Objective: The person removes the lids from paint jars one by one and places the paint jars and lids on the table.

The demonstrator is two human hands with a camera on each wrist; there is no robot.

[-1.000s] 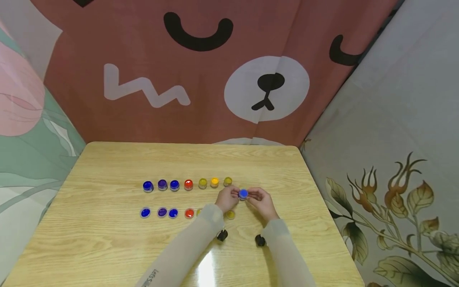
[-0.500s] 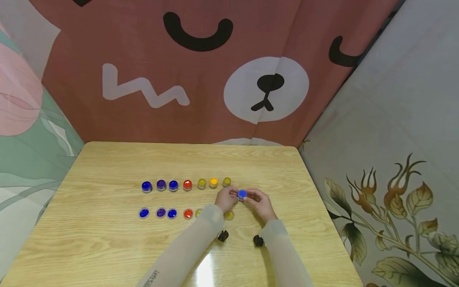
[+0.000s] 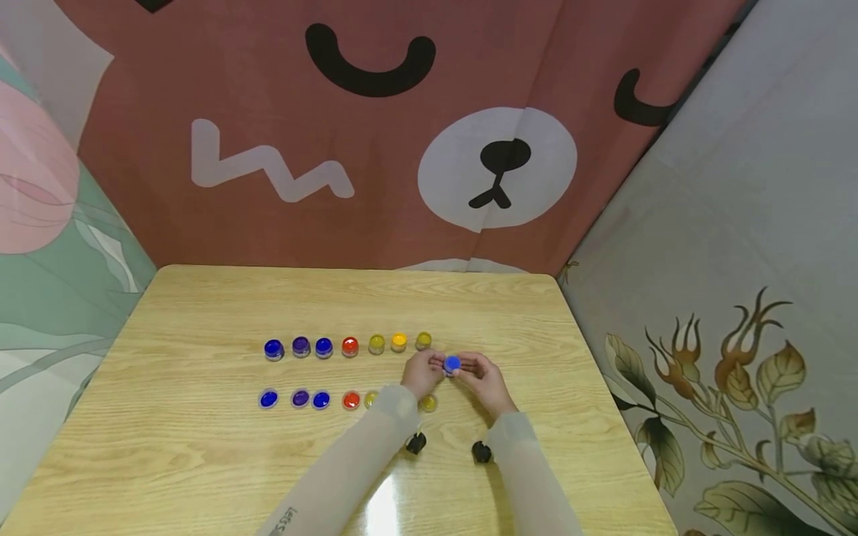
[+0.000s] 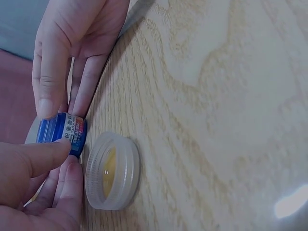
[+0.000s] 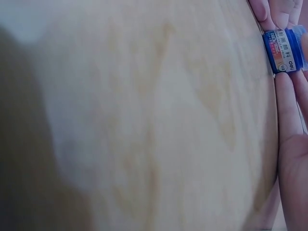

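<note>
A small blue paint jar [image 3: 452, 364] with a printed label [image 5: 282, 50] stands at the table surface between my two hands, its ribbed lid [image 5: 298, 42] on top. My left hand [image 3: 422, 374] holds it from the left, thumb [image 4: 57, 149] against the label. From the other side my right hand [image 3: 489, 383] pinches it, the thumb [image 4: 47, 103] at the lid's ribbed side in the left wrist view. Close by my left hand lies a loose frosted lid [image 4: 130, 171] with yellow paint inside.
Several uncapped paint jars [image 3: 350, 346] in blue, purple, red and yellow make a row across the wooden table [image 3: 201, 454]. Nearer me runs a row of their lids [image 3: 301, 398], partly hidden behind my left sleeve [image 3: 362, 447]. Printed curtains [image 3: 268, 223] hang behind.
Both hands stay at the blue jar almost unmoved; the right fingers shift slightly around it. The head view has drifted a little.
</note>
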